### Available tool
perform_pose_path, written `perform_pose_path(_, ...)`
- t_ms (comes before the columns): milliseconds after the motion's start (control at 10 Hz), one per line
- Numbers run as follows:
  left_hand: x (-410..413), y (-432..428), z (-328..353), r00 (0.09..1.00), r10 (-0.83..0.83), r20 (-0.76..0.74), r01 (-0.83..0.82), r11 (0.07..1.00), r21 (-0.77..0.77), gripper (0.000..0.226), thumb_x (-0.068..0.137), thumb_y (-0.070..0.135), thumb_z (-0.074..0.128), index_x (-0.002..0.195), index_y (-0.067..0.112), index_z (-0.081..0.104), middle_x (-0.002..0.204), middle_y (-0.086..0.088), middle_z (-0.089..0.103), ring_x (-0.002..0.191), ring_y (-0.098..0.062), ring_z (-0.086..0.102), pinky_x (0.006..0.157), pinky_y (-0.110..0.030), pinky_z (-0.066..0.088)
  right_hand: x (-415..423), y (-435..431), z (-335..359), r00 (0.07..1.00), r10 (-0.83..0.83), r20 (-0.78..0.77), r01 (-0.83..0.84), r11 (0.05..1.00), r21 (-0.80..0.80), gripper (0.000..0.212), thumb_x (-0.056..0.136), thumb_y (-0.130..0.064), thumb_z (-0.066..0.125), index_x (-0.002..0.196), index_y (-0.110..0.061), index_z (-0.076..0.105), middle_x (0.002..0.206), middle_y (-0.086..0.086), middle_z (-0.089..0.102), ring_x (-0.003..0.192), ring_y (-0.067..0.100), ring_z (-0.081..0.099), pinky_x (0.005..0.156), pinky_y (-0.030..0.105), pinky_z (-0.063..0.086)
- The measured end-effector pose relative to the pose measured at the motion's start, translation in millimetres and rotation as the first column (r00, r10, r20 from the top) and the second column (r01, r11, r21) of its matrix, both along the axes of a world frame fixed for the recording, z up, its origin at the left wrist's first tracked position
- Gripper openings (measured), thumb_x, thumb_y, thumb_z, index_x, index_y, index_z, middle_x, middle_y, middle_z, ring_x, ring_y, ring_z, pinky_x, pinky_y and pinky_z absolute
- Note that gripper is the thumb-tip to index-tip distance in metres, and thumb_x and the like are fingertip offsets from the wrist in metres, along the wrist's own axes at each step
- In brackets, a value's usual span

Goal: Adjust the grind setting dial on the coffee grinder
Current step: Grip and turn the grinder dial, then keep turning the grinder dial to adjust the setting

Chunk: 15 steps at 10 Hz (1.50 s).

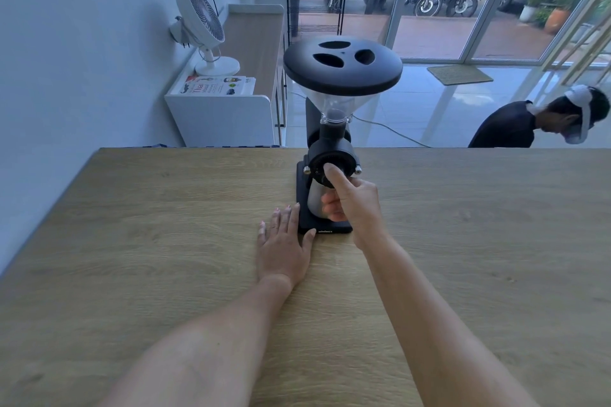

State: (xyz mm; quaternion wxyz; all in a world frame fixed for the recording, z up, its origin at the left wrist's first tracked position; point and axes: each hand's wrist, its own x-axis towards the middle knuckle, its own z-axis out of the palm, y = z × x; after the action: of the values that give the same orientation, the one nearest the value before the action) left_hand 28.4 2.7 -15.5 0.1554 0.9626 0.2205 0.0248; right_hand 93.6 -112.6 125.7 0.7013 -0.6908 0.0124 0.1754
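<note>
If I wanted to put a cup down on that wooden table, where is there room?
Bare wood lies left of the left hand out to the wooden table edge by the wall, and right of the right hand across to the far side. It is crowded only at the middle back, where the black coffee grinder stands with both hands at its base.

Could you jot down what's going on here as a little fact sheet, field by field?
machine: black coffee grinder on a wooden table
hopper: clear funnel, black lid
right hand: thumb on the front dial, fingers curled below
left hand: flat on the table, thumb against the grinder's base
background: white fan, another person
</note>
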Motion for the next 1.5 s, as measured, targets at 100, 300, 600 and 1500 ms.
perform_pose_path(100, 0.4, -0.2, -0.5, 1.0, 0.0, 0.0, 0.0, 1.0, -0.002, 0.067, 0.1, 0.061, 0.01, 0.158, 0.034, -0.009, 0.169, 0.009, 0.005, 0.155, -0.012, -0.005, 0.125, -0.044, -0.001, 2.3, -2.9, -1.5, 0.998, 0.052, -0.038, -0.051, 0.998, 0.029, 0.05, 0.083, -0.055, 0.064, 0.089, -0.006, 0.071, 0.06, 0.004, 0.07, 0.048, 0.013, 0.063, 0.046, 0.024, 0.049)
perform_pose_path(300, 0.0, 0.6, -1.2, 1.0, -0.007, 0.002, 0.007, 1.0, -0.015, 0.067, 0.101, 0.061, 0.01, 0.158, 0.033, -0.009, 0.169, 0.008, 0.005, 0.155, -0.012, -0.005, 0.125, -0.044, -0.002, 8.8, -7.5, -3.1, 0.987, 0.127, -0.099, -0.12, 0.99, 0.072, 0.056, 0.086, -0.053, 0.059, 0.098, 0.0, 0.074, 0.068, 0.008, 0.071, 0.054, 0.017, 0.064, 0.05, 0.027, 0.05)
perform_pose_path(600, 0.5, 1.2, -3.2, 1.0, -0.003, 0.013, 0.003, 1.0, -0.015, 0.067, 0.101, 0.061, 0.011, 0.159, 0.033, -0.008, 0.169, 0.008, 0.005, 0.155, -0.012, -0.004, 0.125, -0.045, -0.001, 8.9, -5.8, -4.4, 0.99, 0.099, -0.1, -0.09, 0.992, 0.088, 0.051, 0.083, -0.054, 0.065, 0.087, -0.004, 0.076, 0.062, 0.002, 0.068, 0.053, 0.012, 0.061, 0.052, 0.023, 0.05)
perform_pose_path(1500, -0.5, -0.3, 1.1, 1.0, 0.001, 0.01, -0.001, 1.0, -0.009, 0.068, 0.101, 0.061, 0.012, 0.159, 0.032, -0.005, 0.169, 0.008, 0.005, 0.155, -0.012, -0.004, 0.125, -0.043, -0.001, 8.9, -5.0, -2.9, 0.996, 0.052, -0.069, -0.04, 0.985, 0.17, 0.033, 0.076, -0.042, 0.082, 0.062, -0.014, 0.069, 0.049, -0.001, 0.051, 0.041, 0.009, 0.04, 0.039, 0.019, 0.032)
